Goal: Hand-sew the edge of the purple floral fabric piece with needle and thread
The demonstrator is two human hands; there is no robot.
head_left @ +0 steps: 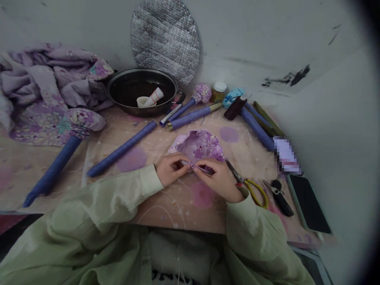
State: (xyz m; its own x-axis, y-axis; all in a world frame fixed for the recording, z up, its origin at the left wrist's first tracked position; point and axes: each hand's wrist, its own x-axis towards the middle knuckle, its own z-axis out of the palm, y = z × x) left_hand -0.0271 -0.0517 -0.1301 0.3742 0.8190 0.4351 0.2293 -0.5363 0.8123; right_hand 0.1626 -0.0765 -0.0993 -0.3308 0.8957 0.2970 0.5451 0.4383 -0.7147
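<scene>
A piece of purple floral fabric (199, 147) lies in front of me, its near edge gathered between my fingertips. My left hand (171, 168) pinches that edge from the left. From the right, my right hand (218, 177) pinches the same edge, thumb and forefinger almost touching the left ones. Whether a needle or thread is between the fingers I cannot make out. Just beside my right hand lie yellow-handled scissors (257, 193), with small black-handled snips (280, 200) further right.
Blue-wrapped sticks (121, 149) lie on the patterned tablecloth (178, 211). At the back stand a black pan (123, 103) and a jar (218, 93), with a dark thread spool (235, 107) nearby. Crumpled floral cloth (38, 95) fills the left; a phone (308, 204) lies right.
</scene>
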